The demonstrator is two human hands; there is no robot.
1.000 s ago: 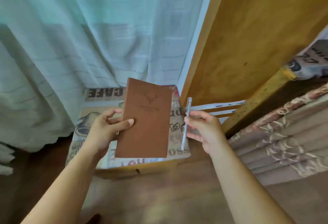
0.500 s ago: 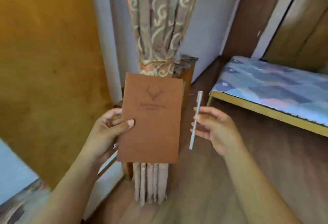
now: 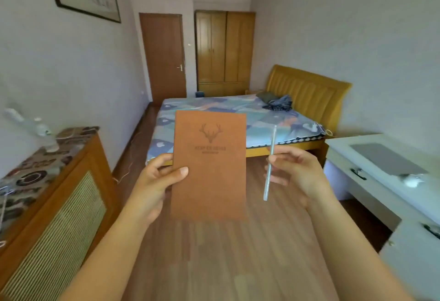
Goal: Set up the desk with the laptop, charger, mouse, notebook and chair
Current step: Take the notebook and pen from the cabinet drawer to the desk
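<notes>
Head view: left hand gripped the flat brown leather-look notebook with the stamped deer head by its left edge, thumb across the cover, fingers behind. Notebook was upright in mid-air, well left of the white desk with black drawer handles, not touching it. Right hand pinched a thin pale-blue pen between thumb and fingertips, near-vertical, just right of the notebook. Closed grey laptop lay flat on the desk; small white object, probably the mouse, just in front of it.

Risks: one-edge grip could let the notebook swing or slip during the turn toward the desk. Loose pinch could drop the pen. Putting the notebook down blind might knock the white object off the desk edge.
</notes>
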